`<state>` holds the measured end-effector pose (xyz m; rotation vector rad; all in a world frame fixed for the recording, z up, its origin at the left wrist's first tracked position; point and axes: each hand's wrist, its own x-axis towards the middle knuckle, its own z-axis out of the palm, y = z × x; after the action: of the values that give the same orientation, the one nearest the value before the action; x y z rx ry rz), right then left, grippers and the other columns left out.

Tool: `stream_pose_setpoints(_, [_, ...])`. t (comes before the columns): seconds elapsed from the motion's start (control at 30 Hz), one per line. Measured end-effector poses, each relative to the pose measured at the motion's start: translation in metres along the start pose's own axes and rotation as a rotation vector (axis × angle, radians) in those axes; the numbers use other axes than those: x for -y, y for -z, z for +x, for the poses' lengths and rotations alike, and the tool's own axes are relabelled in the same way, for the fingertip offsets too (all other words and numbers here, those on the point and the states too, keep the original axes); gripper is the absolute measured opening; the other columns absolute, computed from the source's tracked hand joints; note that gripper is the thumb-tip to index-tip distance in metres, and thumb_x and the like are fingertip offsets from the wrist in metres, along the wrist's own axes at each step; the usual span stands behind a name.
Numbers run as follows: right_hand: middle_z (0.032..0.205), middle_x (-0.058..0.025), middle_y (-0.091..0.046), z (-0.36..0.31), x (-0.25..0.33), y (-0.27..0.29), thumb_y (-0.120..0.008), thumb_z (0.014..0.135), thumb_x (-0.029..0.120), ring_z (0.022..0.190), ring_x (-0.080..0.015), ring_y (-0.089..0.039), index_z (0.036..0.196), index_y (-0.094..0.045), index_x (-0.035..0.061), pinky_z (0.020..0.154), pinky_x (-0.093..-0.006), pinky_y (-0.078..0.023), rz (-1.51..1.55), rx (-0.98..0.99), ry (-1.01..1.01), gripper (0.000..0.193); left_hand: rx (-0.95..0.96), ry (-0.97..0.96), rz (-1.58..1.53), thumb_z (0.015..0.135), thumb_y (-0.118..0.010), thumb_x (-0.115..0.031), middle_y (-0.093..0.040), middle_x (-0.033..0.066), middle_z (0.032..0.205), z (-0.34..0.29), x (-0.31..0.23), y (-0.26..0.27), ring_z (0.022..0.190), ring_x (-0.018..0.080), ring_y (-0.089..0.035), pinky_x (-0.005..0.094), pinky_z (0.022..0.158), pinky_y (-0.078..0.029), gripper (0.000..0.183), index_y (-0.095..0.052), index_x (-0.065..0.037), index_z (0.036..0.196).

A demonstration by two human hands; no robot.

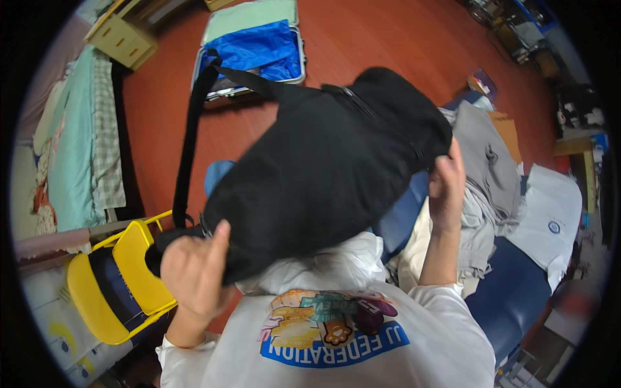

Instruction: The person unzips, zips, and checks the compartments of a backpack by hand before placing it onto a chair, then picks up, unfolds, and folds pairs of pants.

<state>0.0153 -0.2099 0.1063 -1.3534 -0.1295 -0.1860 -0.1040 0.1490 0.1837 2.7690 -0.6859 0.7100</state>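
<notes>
A large black fabric bag (323, 168) with a zipper and a long strap (187, 136) is held up in front of me, tilted with its right end higher. My left hand (194, 268) is closed on its lower left end, by the strap's lower attachment, with the thumb pointing up. My right hand (447, 187) grips the right end from the side; some of its fingers are hidden behind the bag. The strap loops out beyond the bag's left side. White cloth (336, 262) lies under the bag, against my shirt.
An open suitcase (301, 45) with blue plastic inside lies on the red-brown floor (401, 39). Grey clothes (488, 161) and a white garment (550, 213) lie on a dark blue padded surface (504, 278) to the right. A yellow folding chair (97, 304) and a bed (81, 142) are at left.
</notes>
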Motion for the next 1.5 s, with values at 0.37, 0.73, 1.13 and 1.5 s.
stream_pose_setpoints(0.37, [0.081,0.0037,-0.061,0.001,0.035,0.037,-0.066,0.097,0.018,0.076,-0.0059,-0.052,0.095,-0.065,-0.0019,0.069,-0.023,-0.042,-0.558,-0.057,-0.156,0.02,0.012,-0.204,-0.038,0.071,-0.069,0.014,-0.039,0.0012,0.076,-0.011,-0.053,-0.007,0.073,0.0152,-0.045,0.0267,0.065,-0.047,0.049,-0.078,-0.013,0.111])
stream_pose_setpoints(0.73, [0.091,-0.0083,-0.058,0.029,0.079,-0.034,-0.07,0.087,0.019,0.089,-0.0272,-0.057,0.107,-0.067,0.0051,0.082,-0.0366,-0.042,-1.063,0.223,0.419,0.024,-0.021,-0.128,-0.073,0.069,-0.069,0.012,-0.041,0.0012,0.078,-0.004,-0.044,-0.009,0.073,0.0149,-0.045,0.0279,0.065,-0.047,0.048,-0.078,-0.012,0.11])
stream_pose_setpoints(1.13, [0.071,-0.0085,-0.055,0.07,0.078,-0.047,-0.068,0.083,0.011,0.065,-0.0258,-0.055,0.102,-0.063,0.0009,0.066,-0.0369,-0.047,-0.851,0.716,0.067,0.022,-0.016,-0.119,-0.086,0.067,-0.07,0.011,-0.039,0.0005,0.076,-0.008,-0.04,-0.009,0.072,0.0146,-0.044,0.0273,0.064,-0.045,0.049,-0.079,-0.012,0.109])
stream_pose_setpoints(1.5, [0.076,-0.0046,-0.058,0.066,0.078,-0.045,-0.068,0.088,0.005,0.069,-0.0091,-0.052,0.092,-0.056,0.0002,0.062,-0.028,-0.044,-0.799,0.561,0.07,0.013,-0.023,-0.076,-0.136,0.062,-0.07,0.009,-0.04,0.0012,0.076,-0.003,-0.028,-0.008,0.071,0.0168,-0.044,0.0294,0.063,-0.045,0.05,-0.079,-0.01,0.107])
